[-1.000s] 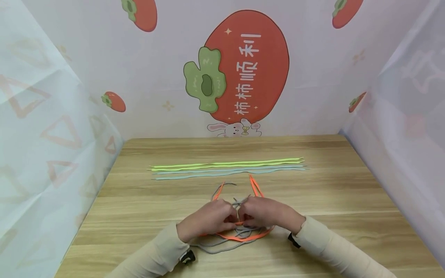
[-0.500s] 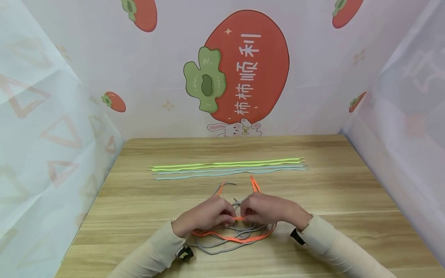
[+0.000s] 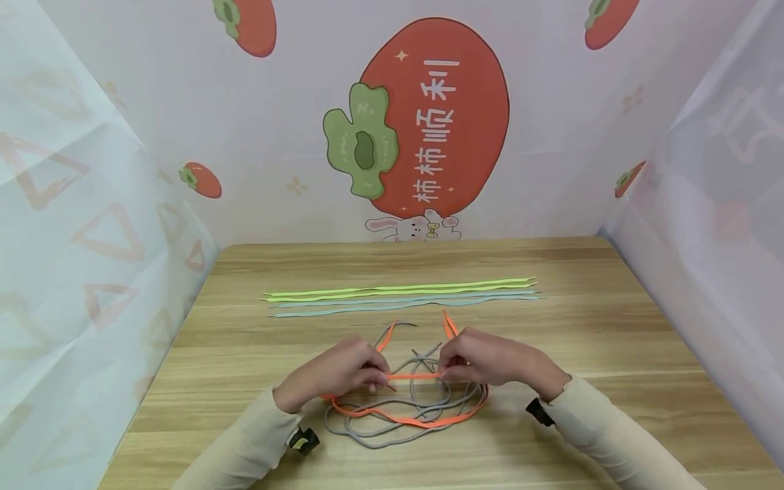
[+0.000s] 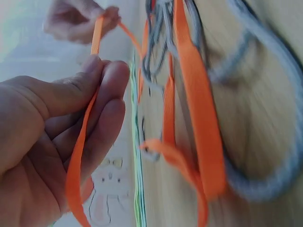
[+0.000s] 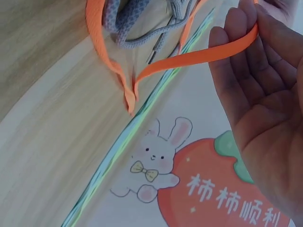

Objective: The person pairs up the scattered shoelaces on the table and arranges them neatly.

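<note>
An orange flat shoelace (image 3: pixel 413 376) is stretched in a short straight span between my two hands, above the table. My left hand (image 3: pixel 346 367) pinches it between thumb and fingers; in the left wrist view its loose part (image 4: pixel 75 175) hangs down past the palm. On the other side my right hand (image 3: pixel 490 361) pinches the same lace, which in the right wrist view runs from the fingertips to a sharp bend (image 5: pixel 131 106). Beneath lies a loose tangle of grey round shoelace (image 3: pixel 376 447), with more orange lace (image 3: pixel 422 423) across it. Whether the orange is one lace or more, I cannot tell.
Farther back, two yellow-green shoelaces (image 3: pixel 318 292) and two light blue ones (image 3: pixel 318 313) lie straight, side by side. Bare wooden table (image 3: pixel 612 306) extends right. A printed cloth wall (image 3: pixel 263 122) stands behind the table, with pale sheets at both sides.
Both hands have moved apart, left hand leftward and right hand rightward, lengthening the orange span between them. They have also risen slightly in view, uncovering more grey lace below.
</note>
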Available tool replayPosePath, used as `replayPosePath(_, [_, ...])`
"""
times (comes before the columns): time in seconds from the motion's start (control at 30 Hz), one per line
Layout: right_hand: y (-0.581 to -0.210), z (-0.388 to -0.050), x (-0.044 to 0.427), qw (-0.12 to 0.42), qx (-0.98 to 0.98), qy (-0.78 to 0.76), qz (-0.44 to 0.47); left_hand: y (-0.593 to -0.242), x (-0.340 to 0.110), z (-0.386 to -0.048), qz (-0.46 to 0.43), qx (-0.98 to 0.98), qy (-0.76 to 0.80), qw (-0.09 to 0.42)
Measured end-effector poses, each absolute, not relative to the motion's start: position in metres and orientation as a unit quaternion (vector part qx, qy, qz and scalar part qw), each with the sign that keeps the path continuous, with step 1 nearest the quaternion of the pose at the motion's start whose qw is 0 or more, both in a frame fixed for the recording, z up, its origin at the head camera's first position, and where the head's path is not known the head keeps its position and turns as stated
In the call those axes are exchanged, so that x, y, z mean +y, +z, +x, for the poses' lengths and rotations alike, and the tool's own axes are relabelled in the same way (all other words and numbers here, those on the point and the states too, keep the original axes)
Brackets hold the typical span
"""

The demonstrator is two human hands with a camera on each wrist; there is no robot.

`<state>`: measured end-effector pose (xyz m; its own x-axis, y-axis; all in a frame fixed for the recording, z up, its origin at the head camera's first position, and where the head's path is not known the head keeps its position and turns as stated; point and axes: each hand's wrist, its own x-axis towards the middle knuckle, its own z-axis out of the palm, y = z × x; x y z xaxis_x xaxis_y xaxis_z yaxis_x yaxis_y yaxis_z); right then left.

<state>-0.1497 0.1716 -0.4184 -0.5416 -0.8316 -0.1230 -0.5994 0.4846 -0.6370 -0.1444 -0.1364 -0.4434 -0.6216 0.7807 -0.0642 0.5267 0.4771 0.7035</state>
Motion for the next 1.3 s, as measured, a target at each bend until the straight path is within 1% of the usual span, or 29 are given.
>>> replayPosePath(0.17, [-0.42, -0.151, 0.182, 0.215, 0.835, -0.284, -0.419, -0.447, -0.157, -0.144, 0.361, 0.843, 0.338, 0.211])
replayPosePath(0.43, [-0.422, -0.157, 0.203, 0.199, 0.833, -0.303, -0.417, -0.447, -0.186, -0.149, 0.363, 0.846, 0.336, 0.201])
replayPosePath(0.63, [-0.421, -0.161, 0.22, 0.199, 0.838, -0.315, -0.398, -0.443, -0.203, -0.152, 0.358, 0.85, 0.331, 0.198])
replayPosePath(0.9, [-0.422, -0.161, 0.244, 0.196, 0.854, -0.312, -0.367, -0.444, -0.216, -0.153, 0.36, 0.854, 0.326, 0.188])
replayPosePath(1.1, [-0.425, -0.163, 0.259, 0.184, 0.851, -0.328, -0.367, -0.444, -0.222, -0.153, 0.357, 0.852, 0.334, 0.187])
replayPosePath(1.3, [-0.425, -0.167, 0.271, 0.17, 0.854, -0.33, -0.364, -0.439, -0.226, -0.155, 0.35, 0.851, 0.338, 0.197])
